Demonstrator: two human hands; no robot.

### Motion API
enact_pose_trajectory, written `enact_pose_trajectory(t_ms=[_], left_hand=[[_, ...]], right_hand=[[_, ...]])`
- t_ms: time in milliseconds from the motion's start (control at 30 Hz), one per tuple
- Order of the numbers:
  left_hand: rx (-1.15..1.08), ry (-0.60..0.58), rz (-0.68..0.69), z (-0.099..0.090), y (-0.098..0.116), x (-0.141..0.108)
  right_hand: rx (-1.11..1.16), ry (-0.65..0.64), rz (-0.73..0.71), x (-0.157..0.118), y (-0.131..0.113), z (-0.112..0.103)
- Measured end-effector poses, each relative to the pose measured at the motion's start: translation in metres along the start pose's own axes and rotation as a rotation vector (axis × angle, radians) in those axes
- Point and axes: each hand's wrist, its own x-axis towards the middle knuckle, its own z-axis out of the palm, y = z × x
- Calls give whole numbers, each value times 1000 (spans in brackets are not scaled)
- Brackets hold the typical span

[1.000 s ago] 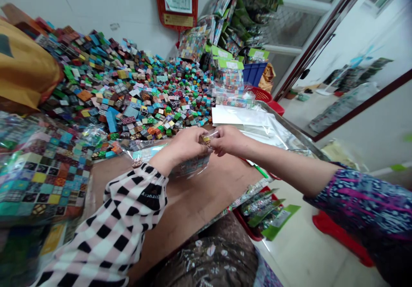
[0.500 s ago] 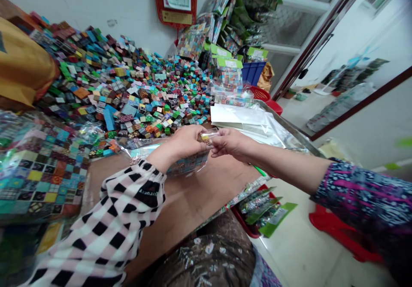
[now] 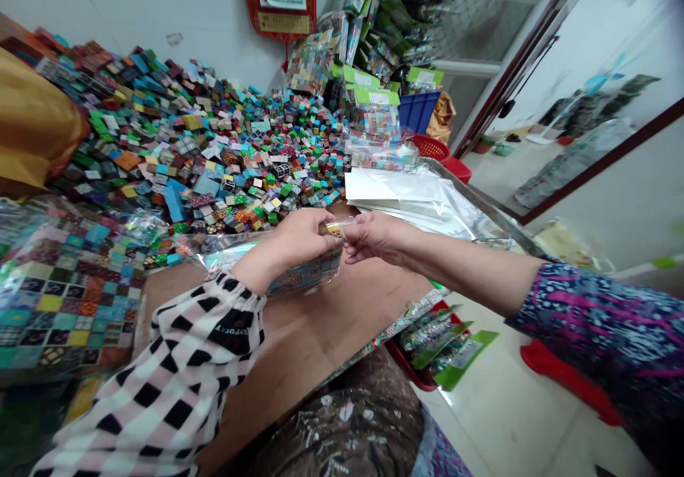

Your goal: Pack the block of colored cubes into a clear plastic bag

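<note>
Hands (image 3: 296, 240) (image 3: 380, 236) close together, fingers (image 3: 355, 253) pinching bag (image 3: 313, 273), forearms (image 3: 470, 267) angled inward

Held plastic bag (image 3: 310, 272): clear, turquoise and reddish-brown squares showing through. Left sleeve (image 3: 160, 384): black, white and pale pink checks. Right sleeve (image 3: 598, 327): navy, mottled with magenta and white. Lap cloth (image 3: 342, 423): dark brown, whitish floral print. Cube heap (image 3: 229, 145): turquoise, green, brown, yellow, orange, pink, some faces spotted or gridded. Tabletop (image 3: 331, 327): plain brown. Paper sheets (image 3: 387, 186): white. Sack (image 3: 37, 124): golden yellow. Crate (image 3: 418, 111): blue. Perforated basket (image 3: 430, 147): bright red. Wall hanging (image 3: 286, 24): red and gold. Header card (image 3: 452, 377): lime green.
</note>
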Motion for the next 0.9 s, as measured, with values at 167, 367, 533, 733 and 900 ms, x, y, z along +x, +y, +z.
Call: enact_pose_trajectory(t_ms=[167,367,533,733,900], left_hand=[[-35,15,-30,0,3,0],[-99,16,-126,0,3,0],[-105,-9,-175,-2,4,1],[-211,-20,-193,0,3,2],[-212,-36,-186,0,4,1]], right_hand=[[34,4,27,0,-3,4],[181,-93,-18,-7,15,-11],[113,-3,-96,-6,54,-28],[-54,52,-407,16,87,-10],[-65,167,-502,27,95,-1]])
